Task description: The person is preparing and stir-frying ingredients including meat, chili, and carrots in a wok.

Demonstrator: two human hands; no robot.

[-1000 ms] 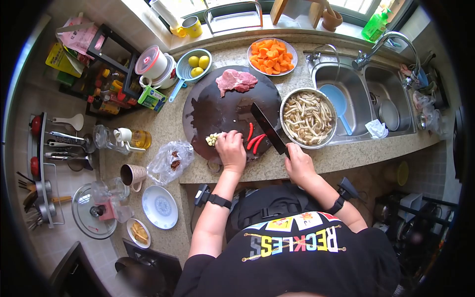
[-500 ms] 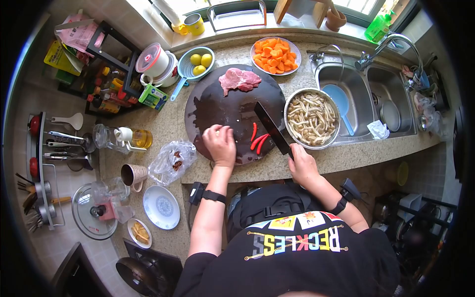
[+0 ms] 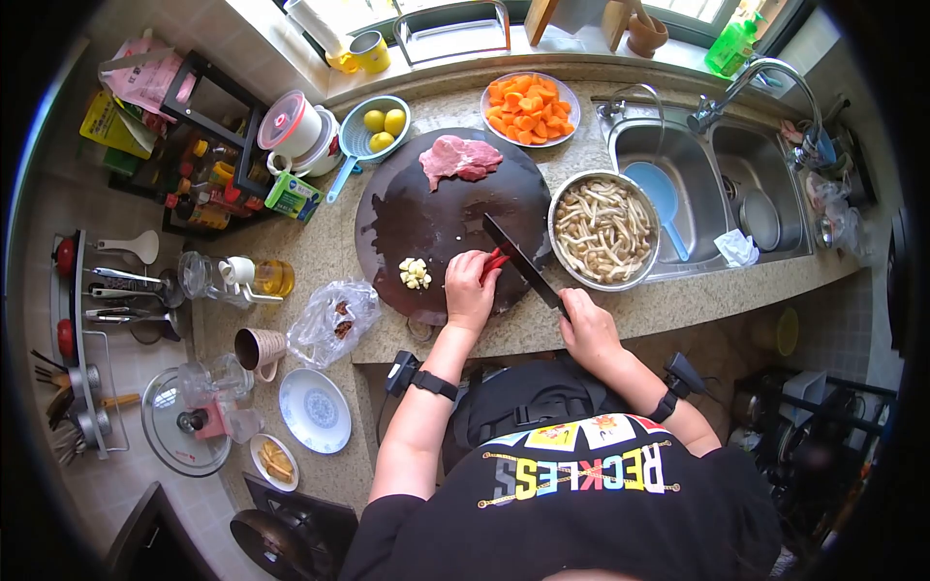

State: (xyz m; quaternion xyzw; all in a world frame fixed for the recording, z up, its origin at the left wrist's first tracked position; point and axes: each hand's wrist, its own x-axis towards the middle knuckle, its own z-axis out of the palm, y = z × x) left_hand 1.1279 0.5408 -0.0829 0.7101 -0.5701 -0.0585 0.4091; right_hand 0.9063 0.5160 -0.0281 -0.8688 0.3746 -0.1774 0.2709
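My right hand (image 3: 590,326) is closed round the handle of a dark-bladed kitchen knife (image 3: 520,254), whose blade slants across the right side of the round dark cutting board (image 3: 397,218). Beside the blade, my left hand (image 3: 471,292) has its fingers closed on red chilies (image 3: 495,260); the fingers partly hide them. Left of that hand lies a small pile of chopped pale garlic (image 3: 415,273). A slab of raw pink meat (image 3: 460,159) rests at the far side of the board.
A steel bowl of mushrooms (image 3: 603,230) stands right of the board, before a double sink (image 3: 635,145). Behind are a plate of cut carrots (image 3: 529,109) and a blue colander (image 3: 360,124) with yellow-green fruit. A plastic bag (image 3: 334,320) and a patterned plate (image 3: 315,411) lie at left.
My left hand has moved right from the garlic, uncovering the pile, and has taken hold of the chilies by the blade. My right hand keeps the knife, nearly in place.
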